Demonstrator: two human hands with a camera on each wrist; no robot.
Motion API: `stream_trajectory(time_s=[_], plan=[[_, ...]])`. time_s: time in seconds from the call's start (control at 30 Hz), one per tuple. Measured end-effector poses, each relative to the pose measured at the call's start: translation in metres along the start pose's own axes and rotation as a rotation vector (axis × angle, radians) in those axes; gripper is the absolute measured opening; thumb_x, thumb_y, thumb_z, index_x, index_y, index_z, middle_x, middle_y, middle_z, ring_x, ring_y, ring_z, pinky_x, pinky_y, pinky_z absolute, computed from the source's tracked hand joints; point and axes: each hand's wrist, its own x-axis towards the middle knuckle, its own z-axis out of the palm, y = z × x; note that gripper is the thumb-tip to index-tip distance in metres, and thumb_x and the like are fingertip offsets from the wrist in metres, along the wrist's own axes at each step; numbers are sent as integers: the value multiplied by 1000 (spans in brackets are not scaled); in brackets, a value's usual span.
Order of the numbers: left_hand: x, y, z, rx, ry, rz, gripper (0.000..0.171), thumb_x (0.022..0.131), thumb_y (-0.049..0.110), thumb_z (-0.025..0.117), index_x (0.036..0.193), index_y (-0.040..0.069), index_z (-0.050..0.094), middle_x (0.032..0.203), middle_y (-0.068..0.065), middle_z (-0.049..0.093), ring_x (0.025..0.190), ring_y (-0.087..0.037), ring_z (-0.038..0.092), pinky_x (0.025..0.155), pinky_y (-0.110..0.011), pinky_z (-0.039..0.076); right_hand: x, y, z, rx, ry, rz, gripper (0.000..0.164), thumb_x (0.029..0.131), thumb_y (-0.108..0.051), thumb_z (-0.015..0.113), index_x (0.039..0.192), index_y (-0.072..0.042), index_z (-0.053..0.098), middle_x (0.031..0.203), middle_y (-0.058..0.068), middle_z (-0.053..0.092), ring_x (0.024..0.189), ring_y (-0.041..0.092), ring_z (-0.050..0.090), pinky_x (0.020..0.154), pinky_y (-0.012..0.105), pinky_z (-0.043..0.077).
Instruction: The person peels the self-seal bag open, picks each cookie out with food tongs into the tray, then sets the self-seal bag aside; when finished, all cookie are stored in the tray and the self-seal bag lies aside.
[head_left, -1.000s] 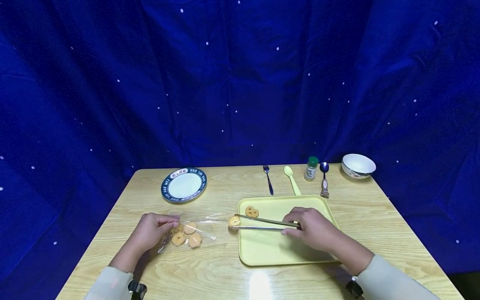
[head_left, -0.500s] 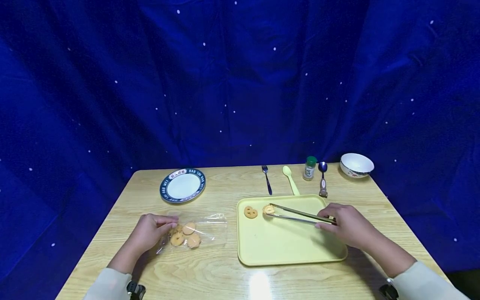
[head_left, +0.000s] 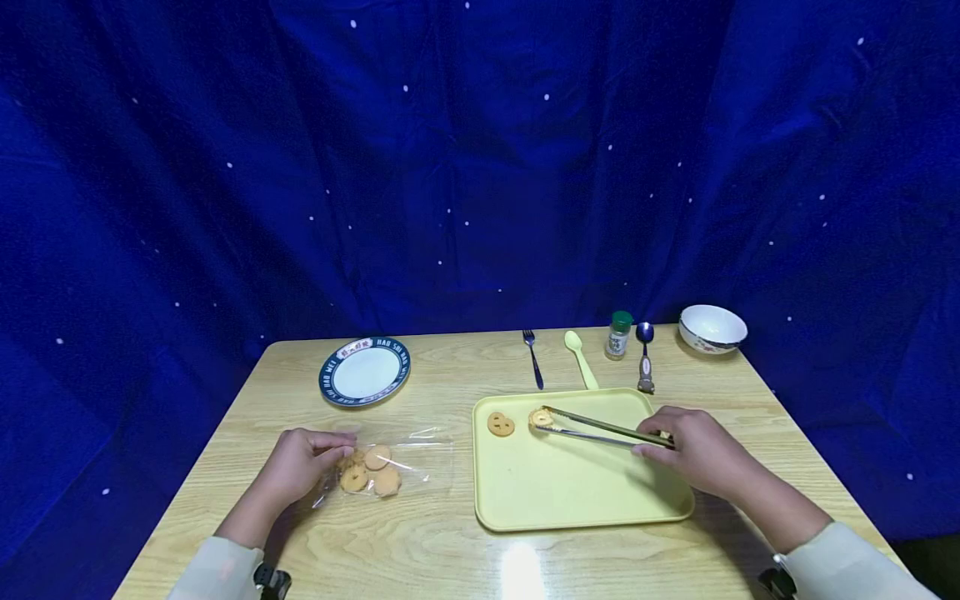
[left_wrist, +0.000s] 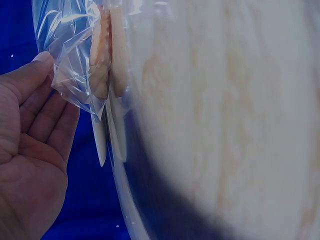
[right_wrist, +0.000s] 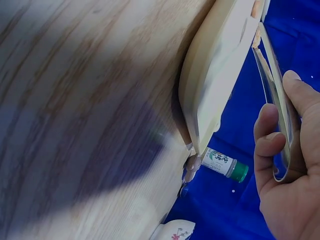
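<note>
My left hand pinches the closed end of a clear plastic bag that lies on the table with several round cookies inside. In the left wrist view the thumb presses the bag's crinkled film. My right hand grips metal tongs over the yellow tray. Between the tips of the tongs is a ring-shaped cookie, close over the tray's back left part. Left of it, a pretzel-shaped cookie lies on the tray. The right wrist view shows fingers curled round the tongs.
A blue-rimmed plate stands at the back left. Along the back lie a fork, a yellow spoon and a dark spoon. A green-capped shaker and a white bowl stand at the back right.
My right hand has moved right with the tongs, carrying the ring-shaped cookie from the bag's mouth to over the tray. The left hand stays on the bag.
</note>
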Motion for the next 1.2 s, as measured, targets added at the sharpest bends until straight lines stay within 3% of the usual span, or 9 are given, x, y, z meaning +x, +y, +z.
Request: stream_trajectory(time_s=[0.8, 1.0, 1.2], plan=[[-1, 3, 0, 5, 0, -9, 17, 95, 19, 73, 107, 12, 81, 118, -5, 77, 116, -29, 71, 101, -48, 56, -3, 3, 2, 4, 10, 18, 19, 83, -31, 86, 96, -20, 77, 91, -12, 72, 84, 5, 68, 71, 31, 59], [-1, 2, 0, 4, 4, 1, 17, 94, 20, 74, 107, 12, 81, 117, -4, 77, 115, -28, 71, 101, -47, 56, 7, -17, 7, 126, -10, -9, 16, 86, -34, 83, 96, -23, 77, 91, -15, 70, 76, -2, 59, 65, 24, 53], [0, 2, 1, 3, 7, 3, 15, 94, 20, 74, 105, 13, 82, 115, -3, 77, 114, -27, 71, 100, -46, 56, 30, -51, 20, 189, -109, -72, 17, 89, -38, 79, 98, -25, 77, 92, -16, 70, 81, -4, 60, 69, 22, 54]])
